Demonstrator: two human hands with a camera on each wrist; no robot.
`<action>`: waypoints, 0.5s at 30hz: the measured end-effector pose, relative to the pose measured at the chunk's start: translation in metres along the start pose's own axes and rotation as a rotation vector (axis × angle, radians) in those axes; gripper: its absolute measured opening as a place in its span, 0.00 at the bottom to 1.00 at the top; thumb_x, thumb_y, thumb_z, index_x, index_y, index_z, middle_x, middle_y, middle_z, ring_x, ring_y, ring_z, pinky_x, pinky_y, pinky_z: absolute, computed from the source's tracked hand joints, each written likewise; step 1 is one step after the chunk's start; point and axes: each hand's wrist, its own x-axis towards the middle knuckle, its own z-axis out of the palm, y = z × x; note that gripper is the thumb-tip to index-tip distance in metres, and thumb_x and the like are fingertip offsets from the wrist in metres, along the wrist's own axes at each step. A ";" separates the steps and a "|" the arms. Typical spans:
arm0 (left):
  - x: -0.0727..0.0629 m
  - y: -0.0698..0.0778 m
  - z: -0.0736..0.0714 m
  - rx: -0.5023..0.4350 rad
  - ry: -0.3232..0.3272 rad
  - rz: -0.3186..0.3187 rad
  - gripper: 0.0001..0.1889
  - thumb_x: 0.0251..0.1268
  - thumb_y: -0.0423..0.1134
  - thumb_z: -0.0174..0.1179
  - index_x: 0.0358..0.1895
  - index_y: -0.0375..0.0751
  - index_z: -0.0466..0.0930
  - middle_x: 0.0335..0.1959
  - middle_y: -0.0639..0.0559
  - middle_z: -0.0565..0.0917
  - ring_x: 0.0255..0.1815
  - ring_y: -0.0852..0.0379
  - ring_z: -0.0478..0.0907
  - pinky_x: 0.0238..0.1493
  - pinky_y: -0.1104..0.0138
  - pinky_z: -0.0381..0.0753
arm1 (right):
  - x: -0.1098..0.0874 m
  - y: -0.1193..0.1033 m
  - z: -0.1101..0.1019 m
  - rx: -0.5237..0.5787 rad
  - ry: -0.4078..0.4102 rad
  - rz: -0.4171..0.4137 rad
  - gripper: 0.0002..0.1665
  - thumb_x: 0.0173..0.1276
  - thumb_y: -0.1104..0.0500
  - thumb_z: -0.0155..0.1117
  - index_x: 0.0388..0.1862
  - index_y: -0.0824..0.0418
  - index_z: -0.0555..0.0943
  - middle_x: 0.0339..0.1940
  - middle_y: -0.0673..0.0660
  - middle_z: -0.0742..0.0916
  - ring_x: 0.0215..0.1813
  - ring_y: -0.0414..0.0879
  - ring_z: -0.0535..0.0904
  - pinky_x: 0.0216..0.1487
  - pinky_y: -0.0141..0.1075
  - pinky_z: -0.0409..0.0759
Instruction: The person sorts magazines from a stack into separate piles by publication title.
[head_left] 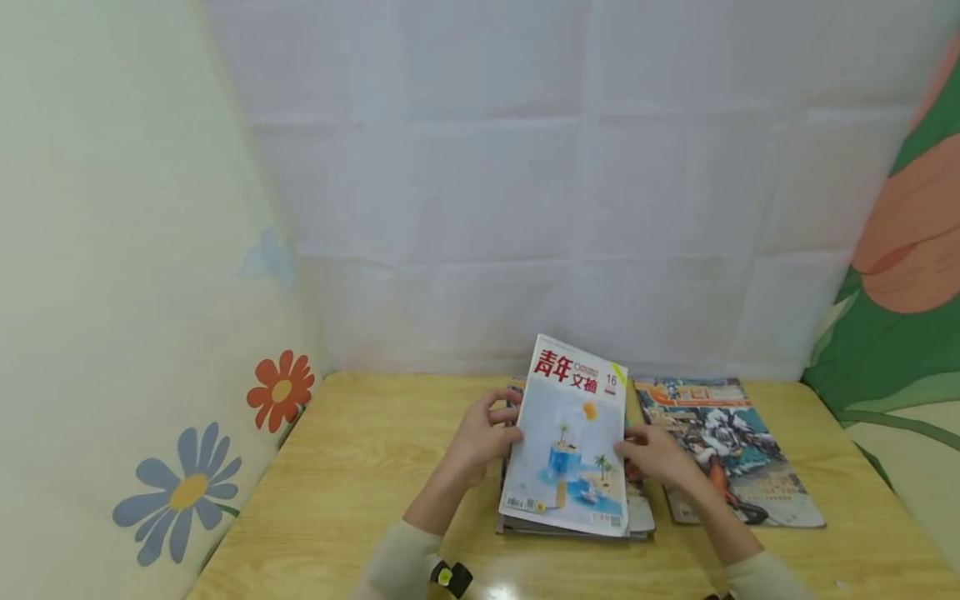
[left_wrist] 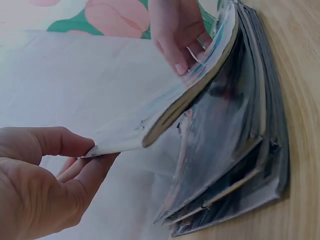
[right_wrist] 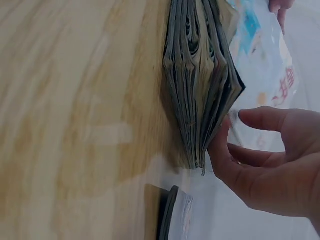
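Observation:
A white magazine (head_left: 551,421) with red Chinese lettering and an island picture on its cover is raised at a tilt above a stack of magazines (left_wrist: 272,150). My left hand (head_left: 480,435) pinches its left edge, thumb on top and fingers beneath, as the left wrist view shows. At the opposite edge, my right hand (head_left: 662,454) holds the magazine between thumb and fingers, close beside the stack. The magazine bends, and its near end hangs over the stack in the head view. Most of the stack's top cover is hidden beneath it.
Another magazine (head_left: 738,454) with a colourful fantasy cover lies flat to the right on the wooden table (head_left: 360,467). A white cloth (head_left: 480,208) hangs behind the table. Walls painted with flowers (head_left: 180,492) stand on both sides.

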 end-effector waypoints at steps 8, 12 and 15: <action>-0.001 0.004 -0.010 -0.055 0.018 -0.003 0.29 0.57 0.20 0.60 0.65 0.33 0.70 0.55 0.35 0.83 0.46 0.45 0.84 0.35 0.59 0.85 | -0.007 0.000 -0.008 0.194 -0.162 -0.070 0.34 0.77 0.60 0.60 0.73 0.77 0.63 0.49 0.67 0.86 0.46 0.59 0.86 0.47 0.49 0.85; 0.001 0.001 -0.020 -0.102 0.024 -0.024 0.29 0.58 0.21 0.60 0.65 0.35 0.70 0.54 0.35 0.83 0.46 0.44 0.84 0.36 0.58 0.85 | -0.011 -0.007 -0.009 0.251 -0.187 -0.054 0.41 0.75 0.62 0.63 0.77 0.75 0.56 0.55 0.72 0.84 0.47 0.62 0.86 0.48 0.51 0.84; 0.001 -0.001 -0.031 -0.123 0.029 -0.044 0.29 0.60 0.21 0.61 0.66 0.37 0.70 0.55 0.35 0.83 0.46 0.44 0.83 0.39 0.57 0.85 | -0.011 -0.015 -0.006 0.278 -0.172 -0.027 0.42 0.73 0.64 0.64 0.78 0.74 0.56 0.57 0.74 0.81 0.49 0.62 0.85 0.48 0.51 0.84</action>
